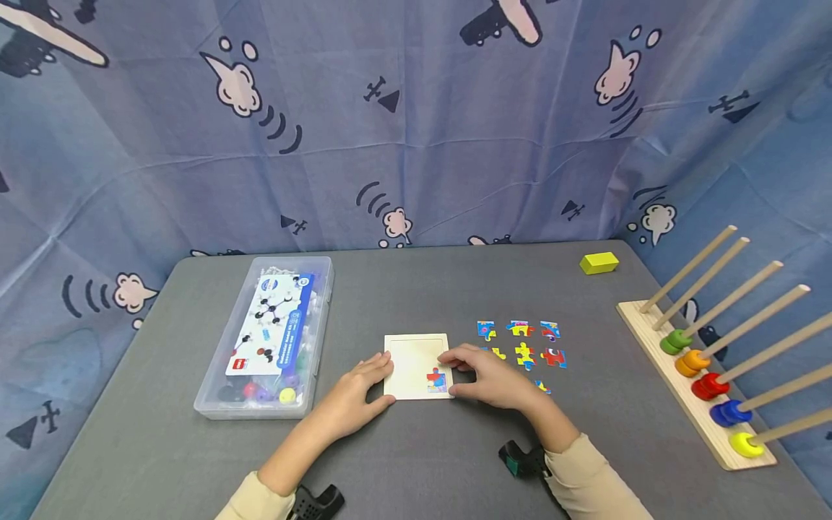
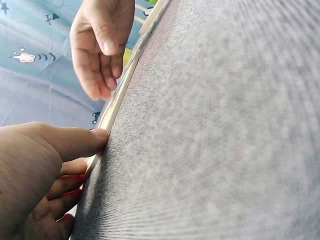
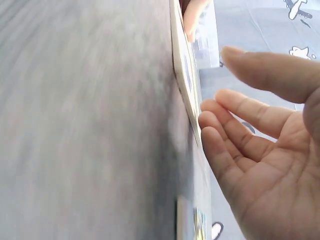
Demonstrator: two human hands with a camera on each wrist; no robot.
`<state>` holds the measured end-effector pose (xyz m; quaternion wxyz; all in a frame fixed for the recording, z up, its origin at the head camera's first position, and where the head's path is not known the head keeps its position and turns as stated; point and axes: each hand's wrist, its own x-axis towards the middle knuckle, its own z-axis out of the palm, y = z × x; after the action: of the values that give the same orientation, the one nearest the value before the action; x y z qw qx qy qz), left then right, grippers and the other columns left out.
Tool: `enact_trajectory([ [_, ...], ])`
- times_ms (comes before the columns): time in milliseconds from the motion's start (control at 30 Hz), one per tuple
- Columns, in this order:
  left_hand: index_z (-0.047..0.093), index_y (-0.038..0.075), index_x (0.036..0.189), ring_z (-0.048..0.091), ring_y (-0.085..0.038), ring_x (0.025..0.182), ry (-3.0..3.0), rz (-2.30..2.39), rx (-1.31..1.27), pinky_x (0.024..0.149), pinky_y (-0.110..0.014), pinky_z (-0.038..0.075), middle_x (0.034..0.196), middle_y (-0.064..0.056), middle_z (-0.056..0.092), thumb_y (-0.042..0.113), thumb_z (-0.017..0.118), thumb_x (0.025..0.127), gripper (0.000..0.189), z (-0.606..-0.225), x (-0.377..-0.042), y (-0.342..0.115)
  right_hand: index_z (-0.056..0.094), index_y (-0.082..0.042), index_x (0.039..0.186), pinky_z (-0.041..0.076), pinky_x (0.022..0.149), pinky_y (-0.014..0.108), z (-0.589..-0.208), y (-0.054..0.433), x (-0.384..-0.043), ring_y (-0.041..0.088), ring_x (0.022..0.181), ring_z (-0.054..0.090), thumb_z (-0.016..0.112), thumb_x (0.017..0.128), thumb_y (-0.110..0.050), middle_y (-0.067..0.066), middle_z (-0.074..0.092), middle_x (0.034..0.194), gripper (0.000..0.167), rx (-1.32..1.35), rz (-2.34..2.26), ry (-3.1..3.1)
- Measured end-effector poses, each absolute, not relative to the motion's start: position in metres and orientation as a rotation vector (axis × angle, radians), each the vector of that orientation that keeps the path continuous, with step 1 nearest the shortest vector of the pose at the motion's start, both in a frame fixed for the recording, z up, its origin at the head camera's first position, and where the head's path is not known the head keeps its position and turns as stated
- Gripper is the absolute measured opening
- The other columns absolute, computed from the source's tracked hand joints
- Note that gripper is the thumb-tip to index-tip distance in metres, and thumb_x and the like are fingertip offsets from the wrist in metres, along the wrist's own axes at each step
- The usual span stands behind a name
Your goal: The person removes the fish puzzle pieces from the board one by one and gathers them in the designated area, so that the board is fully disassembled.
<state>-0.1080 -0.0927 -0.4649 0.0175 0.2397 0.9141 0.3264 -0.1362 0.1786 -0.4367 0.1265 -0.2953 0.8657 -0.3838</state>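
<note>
A square wooden puzzle tray (image 1: 409, 361) lies flat on the table, with one colourful puzzle piece (image 1: 437, 380) in its near right corner. My left hand (image 1: 357, 390) rests against the tray's left side, its thumb at the near left corner and its fingertips on the left rim. At the tray's right side my right hand (image 1: 487, 377) hovers with thumb and fingers apart. Nothing shows between them in the right wrist view, where that hand (image 3: 270, 145) is seen palm-on. Several loose puzzle pieces (image 1: 525, 355) lie right of the tray, some partly hidden by the right hand.
A clear plastic case (image 1: 318, 318) with a molecule-kit card stands on the left. Along the right edge is a wooden peg stand (image 1: 698, 404) with coloured rings. A yellow block (image 1: 599, 263) sits at the back right. A patterned curtain (image 1: 416, 123) hangs behind the table.
</note>
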Motion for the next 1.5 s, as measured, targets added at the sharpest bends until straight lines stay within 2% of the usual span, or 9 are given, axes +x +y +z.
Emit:
enact_trajectory([
  [467,0.054,-0.003,0.131,0.040,-0.027,0.136,2.828,1.019,0.739,0.114,-0.046,0.031,0.143,-0.013,0.047,0.018,0.070,0.085,0.053,-0.464,-0.107,-0.093,0.063,-0.004,0.111,0.051,0.088,0.028,-0.439,0.162,-0.137,0.019,0.095,0.058,0.072,0.079,-0.009,0.006,0.060,0.108,0.033,-0.879,-0.984,2.618],
  [900,0.055,-0.002,0.130,0.042,-0.027,0.135,2.845,0.986,0.743,0.112,-0.046,0.034,0.142,-0.012,0.048,0.020,0.071,0.084,0.053,-0.463,-0.108,-0.093,0.065,-0.006,0.103,0.049,0.083,0.029,-0.442,0.156,-0.135,0.013,0.091,0.053,0.074,0.075,-0.007,0.001,0.057,0.104,0.029,-0.878,-0.876,2.739],
  [1500,0.056,-0.002,0.130,0.042,-0.028,0.134,2.844,0.988,0.745,0.112,-0.047,0.035,0.142,-0.013,0.049,0.019,0.071,0.084,0.052,-0.463,-0.108,-0.092,0.056,-0.008,0.101,0.046,0.074,0.025,-0.443,0.155,-0.133,0.014,0.085,0.051,0.075,0.074,-0.002,0.001,0.054,0.090,0.033,-0.823,-0.961,2.700],
])
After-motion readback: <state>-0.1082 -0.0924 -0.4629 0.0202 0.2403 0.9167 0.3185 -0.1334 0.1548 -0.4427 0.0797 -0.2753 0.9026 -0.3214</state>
